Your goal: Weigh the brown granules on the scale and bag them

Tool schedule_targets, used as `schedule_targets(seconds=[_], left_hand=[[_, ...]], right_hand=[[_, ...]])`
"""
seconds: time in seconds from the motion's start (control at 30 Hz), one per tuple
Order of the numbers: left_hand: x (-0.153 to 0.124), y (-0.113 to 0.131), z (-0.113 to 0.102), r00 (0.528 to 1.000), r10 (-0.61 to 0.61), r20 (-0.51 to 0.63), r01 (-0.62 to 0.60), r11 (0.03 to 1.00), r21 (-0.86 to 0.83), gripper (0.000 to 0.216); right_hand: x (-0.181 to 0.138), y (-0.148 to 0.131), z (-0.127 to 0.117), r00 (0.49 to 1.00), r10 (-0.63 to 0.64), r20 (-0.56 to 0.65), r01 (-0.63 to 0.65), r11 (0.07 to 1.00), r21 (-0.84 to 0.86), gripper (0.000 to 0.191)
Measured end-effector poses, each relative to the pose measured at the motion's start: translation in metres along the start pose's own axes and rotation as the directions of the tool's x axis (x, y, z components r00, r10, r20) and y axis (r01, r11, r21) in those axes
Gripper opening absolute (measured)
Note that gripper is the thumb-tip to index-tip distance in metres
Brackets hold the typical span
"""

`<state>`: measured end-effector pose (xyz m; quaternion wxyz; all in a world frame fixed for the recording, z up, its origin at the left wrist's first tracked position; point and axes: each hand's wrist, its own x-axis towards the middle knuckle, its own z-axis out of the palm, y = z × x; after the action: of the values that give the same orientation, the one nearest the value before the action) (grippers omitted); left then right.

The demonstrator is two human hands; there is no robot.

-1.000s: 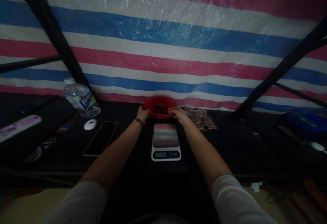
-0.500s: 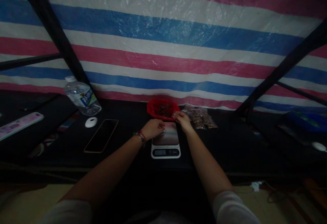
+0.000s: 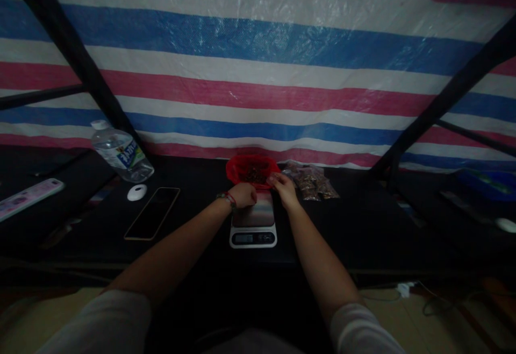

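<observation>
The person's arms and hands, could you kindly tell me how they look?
Pale sleeves reach about the elbows, leaving the forearms bare. Red and darker bands circle the left wrist; the right wrist shows none. The left hand and right hand are ungloved.

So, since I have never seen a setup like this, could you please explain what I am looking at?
Of course. There is no machine here, only a person's two bare hands, seen from a camera on their head looking forward and down.

On the dark table stands a white scale, with a red bowl holding small dark bits just behind it. Clear bags with brown contents lie right of the bowl; a phone and a bottle are to the left.

The left hand is curled over the scale's plate, and the right hand is at the bowl's near right edge. Whether either holds anything is too dim to tell.
</observation>
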<state>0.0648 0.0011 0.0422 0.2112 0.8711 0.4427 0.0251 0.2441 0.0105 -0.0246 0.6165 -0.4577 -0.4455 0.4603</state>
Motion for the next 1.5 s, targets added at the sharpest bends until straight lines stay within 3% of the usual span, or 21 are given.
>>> schedule_targets(seconds=[0.23,0.33,0.47,0.6,0.7,0.83,0.9,0.97,1.03,1.17,1.23,1.37,1.5], left_hand=[[0.001,-0.004,-0.012,0.999,-0.032,0.011,0.033,0.999,-0.042,0.014],[0.005,-0.003,-0.025,0.994,-0.016,-0.113,0.007,0.997,-0.078,0.016],[0.023,-0.004,-0.038,0.932,-0.019,-0.362,-0.026,0.992,-0.12,0.02],[0.034,-0.013,-0.032,0.911,-0.005,-0.412,-0.039,0.994,-0.099,0.022],[0.028,-0.028,-0.021,0.816,-0.006,-0.577,-0.073,0.991,-0.113,0.025],[0.011,-0.057,-0.008,0.574,-0.112,-0.811,-0.027,0.988,-0.155,0.026],[0.005,-0.073,-0.003,0.526,-0.172,-0.833,0.007,0.98,-0.198,0.024],[0.001,-0.086,0.003,0.521,-0.224,-0.824,0.022,0.968,-0.249,0.023],[-0.003,-0.095,0.008,0.513,-0.252,-0.821,0.018,0.959,-0.283,0.023],[-0.011,-0.104,0.015,0.509,-0.325,-0.797,0.03,0.932,-0.361,0.026],[-0.013,-0.106,0.017,0.538,-0.353,-0.765,0.037,0.917,-0.397,0.029],[-0.014,-0.106,0.019,0.589,-0.38,-0.713,0.047,0.897,-0.439,0.03],[-0.013,-0.105,0.023,0.61,-0.446,-0.655,0.094,0.862,-0.499,0.036]], right_hand=[[-0.001,-0.005,0.0,1.0,-0.01,-0.001,0.01,0.998,-0.057,0.046],[-0.001,-0.006,0.0,1.0,-0.013,-0.004,0.012,0.997,-0.076,0.046],[0.001,-0.002,-0.001,0.999,-0.037,-0.008,0.036,0.994,-0.107,0.045],[0.003,0.001,-0.004,0.999,-0.033,-0.008,0.031,0.99,-0.14,0.047],[0.003,0.001,-0.004,0.999,-0.04,-0.005,0.038,0.985,-0.168,0.045],[0.001,0.0,-0.001,0.997,-0.06,0.053,0.069,0.978,-0.196,0.043],[0.001,-0.003,-0.001,0.99,-0.102,0.092,0.122,0.961,-0.249,0.042],[0.002,-0.007,-0.005,0.977,-0.199,0.08,0.214,0.908,-0.36,0.039],[0.005,-0.011,-0.013,0.951,-0.309,-0.005,0.27,0.838,-0.474,0.037],[0.011,-0.017,-0.034,0.91,-0.385,-0.153,0.244,0.797,-0.552,0.04],[0.012,-0.017,-0.04,0.931,-0.357,-0.082,0.247,0.777,-0.579,0.04],[0.007,-0.017,-0.042,0.955,-0.227,0.19,0.295,0.67,-0.682,0.036],[0.002,-0.017,-0.04,0.942,-0.164,0.293,0.334,0.549,-0.766,0.029]])
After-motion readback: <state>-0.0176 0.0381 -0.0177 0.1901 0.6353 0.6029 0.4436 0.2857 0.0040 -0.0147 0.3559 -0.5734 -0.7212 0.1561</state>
